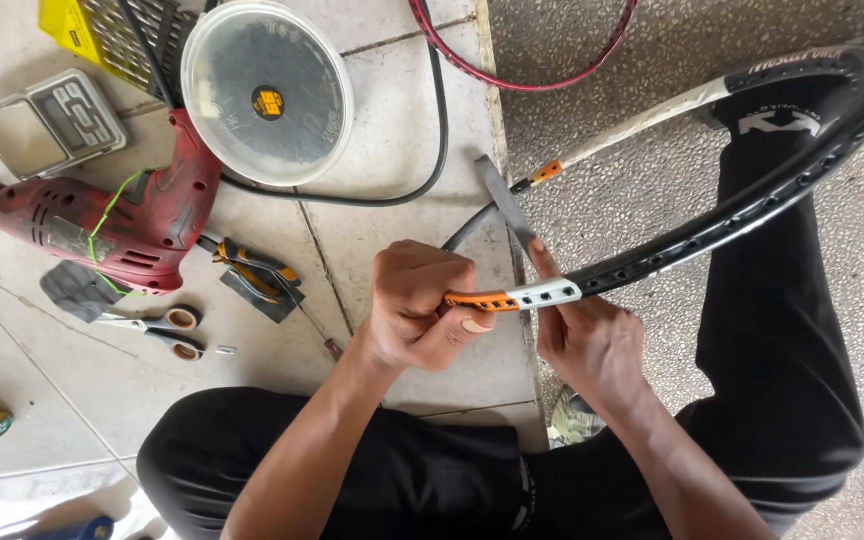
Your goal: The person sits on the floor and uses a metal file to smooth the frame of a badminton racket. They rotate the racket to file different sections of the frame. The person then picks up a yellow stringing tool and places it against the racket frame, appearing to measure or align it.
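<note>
Tiles cover the floor where we sit. Our left hand (417,305) is closed tight around the orange end of the racket frame (652,265), just above our knees. Our right hand (587,335) pinches the white part beside it. Squeeze too hard, and the thin frame could crack. A red drill (102,225) lies nearby.

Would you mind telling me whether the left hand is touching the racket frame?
Touching. The head view shows the left hand closed around the orange-and-white end of the racket frame, thumb pressed on it.
</note>
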